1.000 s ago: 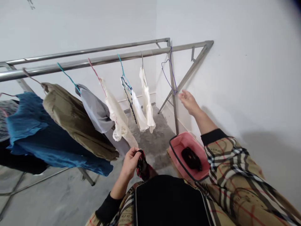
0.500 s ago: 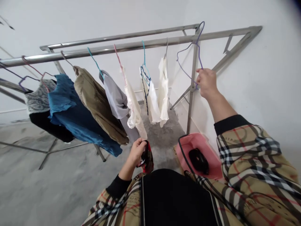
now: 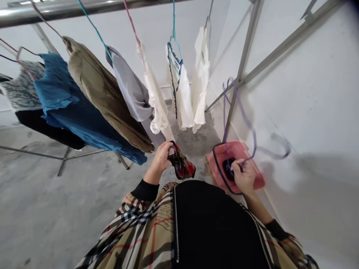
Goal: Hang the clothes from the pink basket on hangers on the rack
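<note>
My left hand [image 3: 162,156] is closed on a small red and black patterned garment [image 3: 181,164] in front of my chest. My right hand [image 3: 243,175] grips a purple wire hanger [image 3: 246,123], blurred by motion, above a pink basket [image 3: 256,179] on the floor. A dark item [image 3: 226,165] lies in the basket, partly behind my right hand. Above, a steel drying rack rail [image 3: 56,9] carries several hung garments: blue [image 3: 70,112], olive [image 3: 103,93], grey [image 3: 131,89] and white ones [image 3: 187,93].
A white wall [image 3: 308,112] runs close on the right, with the rack's slanted steel legs [image 3: 246,48] against it. Bare grey concrete floor [image 3: 56,209] spreads to the left, crossed by the rack's lower bars [image 3: 33,154].
My right hand took the purple hanger off the rail and brought it down over the pink basket. My left hand kept the red and black garment. The view moved closer under the rack.
</note>
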A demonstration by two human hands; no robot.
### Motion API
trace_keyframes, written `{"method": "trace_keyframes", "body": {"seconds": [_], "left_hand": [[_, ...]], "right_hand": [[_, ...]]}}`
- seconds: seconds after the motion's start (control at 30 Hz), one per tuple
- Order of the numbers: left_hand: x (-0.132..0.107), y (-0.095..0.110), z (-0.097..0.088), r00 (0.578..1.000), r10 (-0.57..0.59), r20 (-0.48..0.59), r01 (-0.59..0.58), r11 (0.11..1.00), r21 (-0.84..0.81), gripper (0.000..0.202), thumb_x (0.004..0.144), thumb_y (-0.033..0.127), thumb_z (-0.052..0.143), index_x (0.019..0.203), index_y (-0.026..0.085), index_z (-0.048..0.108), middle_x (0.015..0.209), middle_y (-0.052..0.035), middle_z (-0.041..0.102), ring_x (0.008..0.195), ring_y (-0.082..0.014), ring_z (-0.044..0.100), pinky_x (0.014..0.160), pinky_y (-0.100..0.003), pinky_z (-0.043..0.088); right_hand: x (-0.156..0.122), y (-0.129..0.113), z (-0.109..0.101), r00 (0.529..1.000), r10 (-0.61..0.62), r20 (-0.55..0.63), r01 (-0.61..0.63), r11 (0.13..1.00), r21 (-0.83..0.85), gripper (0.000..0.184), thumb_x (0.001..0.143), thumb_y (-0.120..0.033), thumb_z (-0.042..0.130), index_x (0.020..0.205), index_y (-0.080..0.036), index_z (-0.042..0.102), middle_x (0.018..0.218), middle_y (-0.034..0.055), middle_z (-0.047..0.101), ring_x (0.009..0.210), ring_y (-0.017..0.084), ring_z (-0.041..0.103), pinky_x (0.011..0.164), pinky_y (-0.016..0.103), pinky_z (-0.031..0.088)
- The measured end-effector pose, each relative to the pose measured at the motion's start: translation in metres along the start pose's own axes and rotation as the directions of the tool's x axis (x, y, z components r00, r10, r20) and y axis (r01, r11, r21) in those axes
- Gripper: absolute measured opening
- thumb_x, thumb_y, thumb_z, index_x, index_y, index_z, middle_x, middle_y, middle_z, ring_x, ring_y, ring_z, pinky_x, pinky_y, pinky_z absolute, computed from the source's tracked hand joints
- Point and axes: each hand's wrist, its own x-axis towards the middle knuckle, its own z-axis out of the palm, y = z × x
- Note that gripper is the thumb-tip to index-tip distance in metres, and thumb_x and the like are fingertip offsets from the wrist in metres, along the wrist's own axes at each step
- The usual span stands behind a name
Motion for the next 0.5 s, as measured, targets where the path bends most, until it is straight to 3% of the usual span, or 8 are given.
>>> {"method": "trace_keyframes", "body": {"seconds": [0.23, 0.4, 0.5], "left_hand": [[0.003, -0.001, 0.013, 0.989, -0.072, 0.132, 0.081, 0.995, -0.061, 0.024, 0.065, 0.030, 0.073, 0.067, 0.019, 0.052, 0.056, 0.0057, 0.054, 0.048, -0.0084, 0.051, 0.049, -0.020, 0.040], [0.000, -0.005, 0.020, 0.974, -0.077, 0.214, 0.084, 0.996, -0.022, 0.029, 0.065, 0.034, 0.079, 0.069, 0.018, 0.055, 0.056, 0.0051, 0.054, 0.047, -0.0076, 0.049, 0.046, -0.019, 0.038], [-0.008, -0.011, 0.027, 0.957, -0.085, 0.277, 0.071, 0.996, 0.061, 0.025, 0.067, 0.034, 0.079, 0.071, 0.017, 0.061, 0.055, 0.0033, 0.055, 0.045, -0.0084, 0.047, 0.045, -0.021, 0.038]], "right_hand": [[-0.035, 0.010, -0.020, 0.951, 0.228, 0.208, -0.220, 0.973, -0.063, 0.035, 0.091, -0.052, 0.047, 0.087, -0.025, 0.069, 0.056, 0.0011, 0.054, 0.050, 0.018, 0.051, 0.051, 0.034, 0.045], [-0.034, -0.003, -0.020, 0.905, 0.239, 0.353, -0.218, 0.971, -0.098, 0.033, 0.090, -0.050, 0.052, 0.085, -0.025, 0.074, 0.092, 0.0075, 0.073, 0.084, 0.025, 0.068, 0.076, 0.037, 0.056], [-0.025, -0.014, -0.004, 0.857, 0.167, 0.488, -0.147, 0.986, -0.080, 0.032, 0.090, -0.046, 0.053, 0.082, -0.024, 0.074, 0.090, 0.0069, 0.074, 0.087, 0.026, 0.069, 0.082, 0.037, 0.056]]}}
